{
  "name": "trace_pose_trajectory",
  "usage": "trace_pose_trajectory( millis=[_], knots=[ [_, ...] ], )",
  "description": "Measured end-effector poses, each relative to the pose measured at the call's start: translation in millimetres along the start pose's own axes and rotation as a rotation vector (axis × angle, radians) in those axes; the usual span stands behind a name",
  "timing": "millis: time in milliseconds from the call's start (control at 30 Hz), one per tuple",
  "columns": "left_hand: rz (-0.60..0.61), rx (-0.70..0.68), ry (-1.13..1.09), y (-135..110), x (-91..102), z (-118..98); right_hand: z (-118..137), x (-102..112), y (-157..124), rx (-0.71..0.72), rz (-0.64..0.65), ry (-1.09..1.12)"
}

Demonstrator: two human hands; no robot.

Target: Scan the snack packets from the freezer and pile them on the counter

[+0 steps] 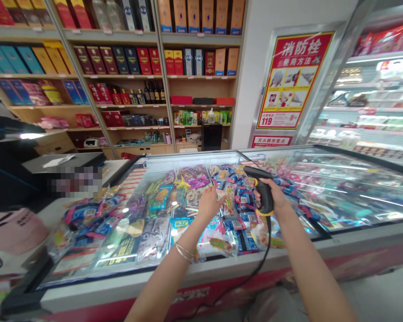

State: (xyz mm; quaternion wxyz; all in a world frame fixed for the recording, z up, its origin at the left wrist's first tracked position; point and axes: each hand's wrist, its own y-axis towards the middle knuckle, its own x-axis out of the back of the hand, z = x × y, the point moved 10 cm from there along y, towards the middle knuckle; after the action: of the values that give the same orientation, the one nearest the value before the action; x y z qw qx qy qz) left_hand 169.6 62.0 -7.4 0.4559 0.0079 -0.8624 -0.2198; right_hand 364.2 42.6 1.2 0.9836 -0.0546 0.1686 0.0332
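Observation:
My right hand is wrapped round the grip of a black and yellow barcode scanner. Its dark cable runs down over the freezer's front edge. Bare of any item, my left hand is stretched over the packets with the thumb apart from the fingers. Just beside its thumb, a clear wrapped snack lies among several blue and pink packets. These packets are spread over the glass top of the chest freezer. Whether my left fingertips touch a packet I cannot tell.
Another heap of blue packets lies on the freezer's left end. A pink bag and a person in dark clothing are at the far left. Shelves of boxed bottles stand behind; a fire hydrant poster hangs right.

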Motion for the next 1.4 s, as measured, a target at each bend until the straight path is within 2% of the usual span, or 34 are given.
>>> trace_pose_trajectory(
  millis=[100, 233, 367, 567, 733, 800, 900, 1000, 1133, 1267, 1400],
  knots=[
    [0.103, 0.037, 0.021, -0.1, -26.8, -0.9, -22.8, 14.7, 2.8, -0.069, -0.005, 0.005],
    [0.205, 0.059, -0.066, -7.3, -38.7, -1.9, -41.2, 20.6, 6.8, -0.088, 0.033, 0.032],
    [0.336, 0.203, -0.180, -18.3, -50.5, 5.4, -43.0, 23.3, 6.0, -0.087, 0.022, 0.041],
    [0.258, 0.308, -0.359, -14.2, -55.3, 22.1, -42.1, 21.7, 2.6, -0.096, -0.012, 0.030],
    [0.234, 0.478, -0.929, -4.6, -62.4, 39.1, -39.0, 13.7, 4.4, -0.091, 0.041, -0.033],
    [0.208, 0.463, -1.115, 1.9, -52.7, 39.3, -34.3, 7.7, 5.0, -0.066, 0.069, -0.058],
    [0.085, 0.369, -1.248, 13.4, -17.3, 47.6, -21.9, -8.5, 4.7, 0.000, 0.119, -0.086],
    [-0.052, 0.244, -1.312, 22.7, 27.4, 66.2, -10.2, -35.3, 5.4, 0.039, 0.184, -0.111],
    [-0.161, 0.144, -1.276, 26.5, 69.4, 102.7, -6.1, -79.9, 12.8, 0.069, 0.278, -0.125],
    [-0.312, 0.113, -1.248, 19.7, 90.3, 136.2, -27.6, -112.2, 21.8, 0.069, 0.322, -0.169],
    [-0.373, 0.107, -1.218, 14.2, 98.5, 144.5, -57.5, -127.8, 21.7, 0.035, 0.387, -0.229]
  ],
)
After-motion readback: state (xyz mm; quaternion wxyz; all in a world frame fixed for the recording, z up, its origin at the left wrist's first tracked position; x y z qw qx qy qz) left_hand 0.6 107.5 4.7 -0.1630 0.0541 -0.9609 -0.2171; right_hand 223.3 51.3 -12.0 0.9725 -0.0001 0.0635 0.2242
